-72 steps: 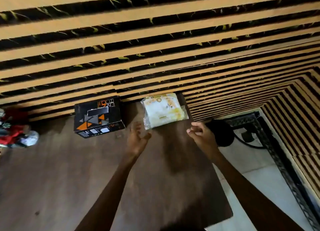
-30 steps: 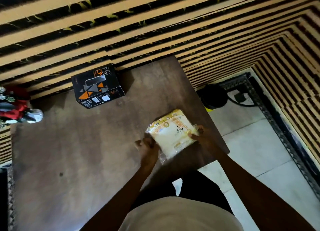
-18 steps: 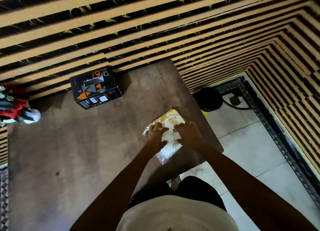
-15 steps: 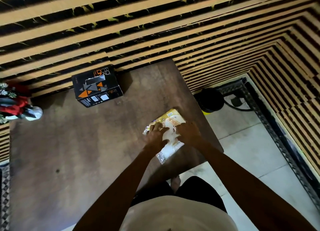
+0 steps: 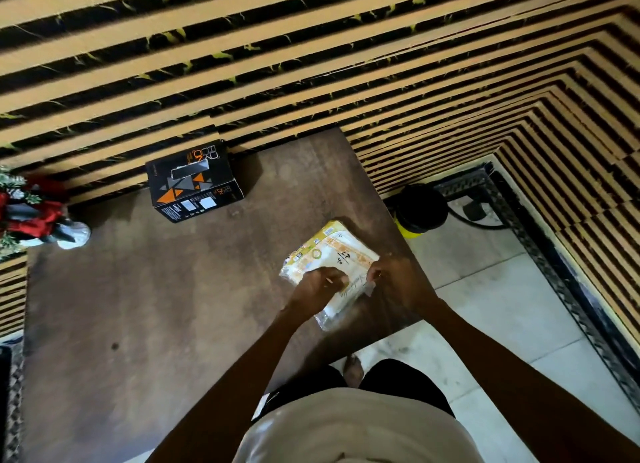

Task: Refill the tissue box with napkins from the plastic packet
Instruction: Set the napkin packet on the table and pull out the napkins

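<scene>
A clear plastic packet of napkins (image 5: 330, 254) with yellow and orange print lies near the right front corner of the brown table (image 5: 138, 306). My left hand (image 5: 317, 286) pinches the packet's near side, fingers closed on the plastic. On the right edge of the packet, my right hand (image 5: 394, 282) grips the wrapper. The black tissue box (image 5: 192, 182) with orange and grey triangles stands at the back of the table by the wall, well away from both hands; its top slot faces up.
A red and white decoration (image 5: 38, 216) sits at the table's left back edge. On the tiled floor right of the table stands a black and yellow bin (image 5: 417, 213). A striped slatted wall (image 5: 311, 64) runs behind. My legs are at the table's front edge.
The packet came from the back of the table to the near right corner. Both hands then settled on top of it, and now pinch its near end.
</scene>
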Motion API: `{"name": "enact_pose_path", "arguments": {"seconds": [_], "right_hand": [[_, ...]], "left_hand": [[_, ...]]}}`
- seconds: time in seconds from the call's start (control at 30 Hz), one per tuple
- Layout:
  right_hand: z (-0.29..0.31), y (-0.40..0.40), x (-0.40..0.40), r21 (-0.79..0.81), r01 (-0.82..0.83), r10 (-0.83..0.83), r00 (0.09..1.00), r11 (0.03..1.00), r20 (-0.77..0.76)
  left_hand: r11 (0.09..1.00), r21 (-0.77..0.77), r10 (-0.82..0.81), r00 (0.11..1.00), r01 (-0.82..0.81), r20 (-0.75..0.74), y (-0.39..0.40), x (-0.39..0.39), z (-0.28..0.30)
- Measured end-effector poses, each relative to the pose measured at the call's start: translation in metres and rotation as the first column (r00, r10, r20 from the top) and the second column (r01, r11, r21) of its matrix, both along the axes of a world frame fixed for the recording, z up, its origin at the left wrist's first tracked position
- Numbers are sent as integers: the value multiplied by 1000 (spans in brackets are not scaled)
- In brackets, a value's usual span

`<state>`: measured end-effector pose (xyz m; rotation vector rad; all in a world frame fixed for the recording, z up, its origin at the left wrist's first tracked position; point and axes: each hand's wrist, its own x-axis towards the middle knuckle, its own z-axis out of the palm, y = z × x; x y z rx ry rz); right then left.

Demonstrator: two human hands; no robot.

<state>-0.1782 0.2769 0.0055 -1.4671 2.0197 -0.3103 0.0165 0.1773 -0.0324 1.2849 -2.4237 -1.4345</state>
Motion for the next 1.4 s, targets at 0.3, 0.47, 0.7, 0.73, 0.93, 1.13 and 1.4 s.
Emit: {"name": "enact_pose_path", "arguments": {"seconds": [0.3, 0.47, 0.7, 0.73, 0.93, 1.13, 1.4], "right_hand": [[-3, 26, -4, -117, 33, -30, 999, 993, 25], [3, 44, -4, -254, -83, 15, 965, 964, -261], [1, 43, -10, 203, -78, 157, 897, 976, -413], [3, 41, -8, 167, -103, 161, 909, 981, -385], [0, 35, 15, 27, 107, -110, 984, 994, 140], [-16, 27, 24, 249, 477, -537, 769, 843, 347], [-17, 8, 24, 496, 619, -767, 302, 609, 566]], "left_hand": [[996, 34, 79, 994, -82, 74, 37, -13, 5], [940, 78, 333, 943, -333, 14, 44, -20, 13], [948, -21, 316, 948, -317, -43, 52, -24, 29], [951, -38, 304, 952, -306, -46, 53, -25, 30], [943, 7, 331, 937, -332, -111, 54, -29, 38], [938, 131, 336, 932, -320, -136, 53, -33, 52], [949, 208, 267, 954, -237, -134, 49, -33, 51]]}}
